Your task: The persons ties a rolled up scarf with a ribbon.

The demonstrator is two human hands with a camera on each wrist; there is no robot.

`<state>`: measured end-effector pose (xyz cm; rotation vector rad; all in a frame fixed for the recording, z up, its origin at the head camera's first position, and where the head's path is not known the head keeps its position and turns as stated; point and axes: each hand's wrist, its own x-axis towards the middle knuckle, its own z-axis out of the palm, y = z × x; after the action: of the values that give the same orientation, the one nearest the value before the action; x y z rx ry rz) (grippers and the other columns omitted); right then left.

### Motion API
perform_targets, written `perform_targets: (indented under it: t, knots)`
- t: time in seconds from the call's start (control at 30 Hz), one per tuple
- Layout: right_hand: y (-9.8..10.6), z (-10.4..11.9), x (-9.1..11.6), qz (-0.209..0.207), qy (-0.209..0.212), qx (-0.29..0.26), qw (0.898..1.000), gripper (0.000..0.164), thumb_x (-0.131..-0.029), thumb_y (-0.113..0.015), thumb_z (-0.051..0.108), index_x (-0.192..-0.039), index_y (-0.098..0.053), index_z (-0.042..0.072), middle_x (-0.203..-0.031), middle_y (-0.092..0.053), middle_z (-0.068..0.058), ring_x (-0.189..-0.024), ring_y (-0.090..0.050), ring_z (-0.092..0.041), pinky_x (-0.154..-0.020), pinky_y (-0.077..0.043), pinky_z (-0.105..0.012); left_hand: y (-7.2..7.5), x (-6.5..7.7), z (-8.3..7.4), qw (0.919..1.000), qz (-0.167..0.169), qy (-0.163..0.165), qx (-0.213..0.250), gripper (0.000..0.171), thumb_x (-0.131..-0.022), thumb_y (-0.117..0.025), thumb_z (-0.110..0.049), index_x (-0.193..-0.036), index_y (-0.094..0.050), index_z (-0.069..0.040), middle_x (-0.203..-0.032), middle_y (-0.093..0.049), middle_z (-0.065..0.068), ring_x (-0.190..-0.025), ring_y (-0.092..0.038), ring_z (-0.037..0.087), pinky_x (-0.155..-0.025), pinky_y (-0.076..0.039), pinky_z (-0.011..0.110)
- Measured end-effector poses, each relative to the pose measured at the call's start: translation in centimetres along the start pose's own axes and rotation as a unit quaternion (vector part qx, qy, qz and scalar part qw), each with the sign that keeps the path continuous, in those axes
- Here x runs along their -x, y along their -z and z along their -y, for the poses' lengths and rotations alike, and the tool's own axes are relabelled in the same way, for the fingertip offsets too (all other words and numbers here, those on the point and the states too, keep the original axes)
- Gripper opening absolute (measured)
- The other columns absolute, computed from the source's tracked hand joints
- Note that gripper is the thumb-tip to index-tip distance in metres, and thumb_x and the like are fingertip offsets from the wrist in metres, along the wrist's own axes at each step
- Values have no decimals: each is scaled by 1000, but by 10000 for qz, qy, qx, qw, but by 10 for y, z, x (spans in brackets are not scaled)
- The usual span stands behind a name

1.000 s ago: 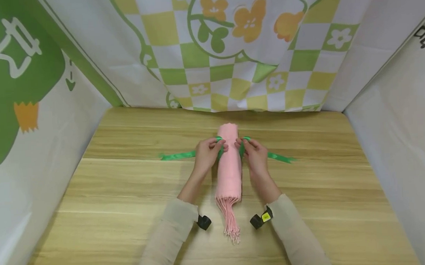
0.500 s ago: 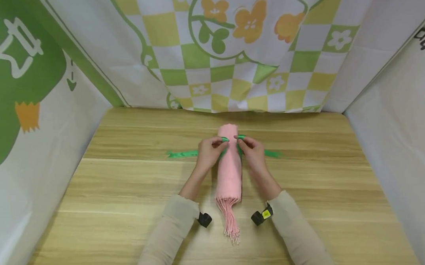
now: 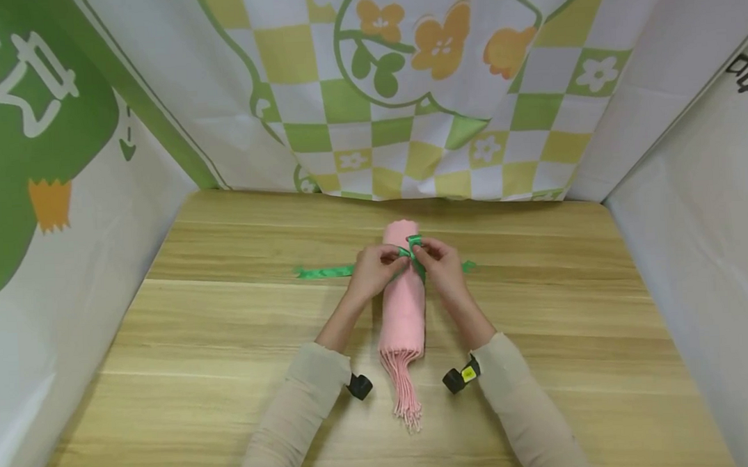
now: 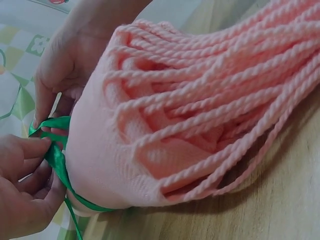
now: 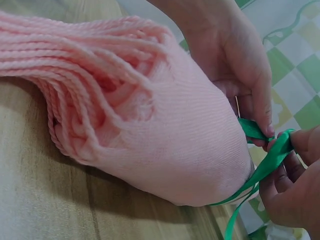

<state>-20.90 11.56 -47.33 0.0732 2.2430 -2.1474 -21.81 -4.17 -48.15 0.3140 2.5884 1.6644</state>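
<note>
A pink scarf, rolled into a cylinder, lies lengthwise with its twisted fringe toward the person. Green satin ribbon runs round the roll near its far half. Above the roll, my left hand pinches one part of the ribbon between thumb and fingers. Close beside it, my right hand pinches a raised ribbon loop, and the two ribbon parts overlap between the fingertips. One ribbon tail stretches left on the table; the other tail peeks out past the right hand.
The wood-grain table extends round the scarf. A checked, flower-printed cloth hangs along the back edge, with white panels on both sides. A small black wrist camera sits at the left cuff, another camera at the right.
Both hands have come together over the scarf, bringing the two pinched ribbon parts from its sides to meet on top. The right ribbon tail has drawn inward, and the left one slightly.
</note>
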Motion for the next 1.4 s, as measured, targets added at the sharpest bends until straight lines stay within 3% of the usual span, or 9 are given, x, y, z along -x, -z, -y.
perform_targets:
  t: [0.23,0.57,0.83,1.0,1.3,1.4]
  knots:
    - [1,1,-1,38,120,30,9999,20,-96,-65,8,-110,-64,-6,-84,-68,8,-80,-63,-5,-74,-53,-18,3,1,-2,9993,364,-110,-5,22,-93,-67,-9,-112,-72,1,-112,-73,18,-106,-70,31,-93,-57,36]
    - [3,5,-1,226,251,341,9988,20,-94,-68,9,-108,-69,-5,-93,-66,4,-93,-57,-12,-74,-51,-22,5,3,-3,9971,724,-222,10,26,-93,-70,-14,-115,-72,-2,-107,-74,15,-98,-70,26,-85,-59,32]
    - [2,8,-3,420,439,385,9974,19,-95,-64,4,-110,-68,-7,-96,-68,-7,-89,-59,-10,-71,-49,-18,0,0,-2,9973,672,-280,-50,25,-93,-71,-17,-113,-72,-2,-108,-75,14,-101,-71,26,-90,-58,34]
    - [1,10,-3,616,664,634,9939,17,-93,-64,-2,-109,-65,-9,-98,-70,-21,-86,-63,-7,-78,-52,-19,-1,1,-2,9981,569,-236,-57,22,-93,-70,-14,-110,-73,0,-106,-75,15,-100,-71,27,-89,-58,34]
    - [2,10,-5,704,800,827,9909,15,-93,-66,1,-106,-68,-6,-98,-71,-18,-95,-61,-11,-87,-51,-26,-3,2,-2,9995,181,-156,-187,16,-93,-67,-9,-105,-76,-2,-104,-76,15,-97,-69,26,-84,-58,34]
    - [3,9,-4,692,754,697,9923,16,-95,-63,3,-107,-69,-6,-106,-69,-19,-97,-60,-12,-83,-52,-24,-4,2,-2,9997,109,-157,-145,16,-95,-67,-12,-103,-77,-3,-103,-76,13,-97,-68,25,-82,-57,33]
